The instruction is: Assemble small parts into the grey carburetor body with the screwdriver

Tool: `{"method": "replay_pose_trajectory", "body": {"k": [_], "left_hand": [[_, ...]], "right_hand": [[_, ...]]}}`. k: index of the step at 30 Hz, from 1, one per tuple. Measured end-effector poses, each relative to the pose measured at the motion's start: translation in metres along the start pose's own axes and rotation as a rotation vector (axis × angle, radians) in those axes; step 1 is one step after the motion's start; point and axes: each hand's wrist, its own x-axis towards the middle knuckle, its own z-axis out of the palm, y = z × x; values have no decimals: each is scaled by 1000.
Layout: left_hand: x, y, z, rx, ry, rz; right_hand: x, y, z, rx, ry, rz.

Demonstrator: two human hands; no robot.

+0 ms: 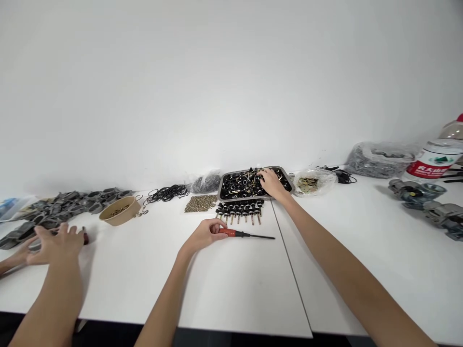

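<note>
My left hand is closed round the handle end of a screwdriver with a red and black grip; its dark shaft points right, close above the table. Over the metal tray my right hand reaches down, fingers bent and apart, fingertips touching small black and brass-coloured parts. Whether a part sits between those fingertips is too small to tell. Just in front of the tray, black-headed pieces with metal stems stand in rows, between my two hands.
Left of the tray lie small brass pieces, black cords and a paper bowl. Another person's hands work beside grey metal castings. Rightward are a bag of flat metal pieces, grey assemblies and a large bottle.
</note>
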Motion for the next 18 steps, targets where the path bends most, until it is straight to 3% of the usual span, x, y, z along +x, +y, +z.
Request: {"method": "replay_pose_trajectory", "body": {"k": [9, 15, 17, 18], "left_hand": [[-5, 5, -4, 41, -27, 18], [0, 8, 10, 37, -39, 13], [-6, 13, -1, 42, 2, 27], [-14, 16, -15, 48, 34, 36]], "right_hand": [[0, 7, -3, 81, 75, 48], [-2, 5, -3, 93, 81, 58], [-5, 2, -5, 80, 86, 56], [-7, 0, -6, 72, 91, 53]]}}
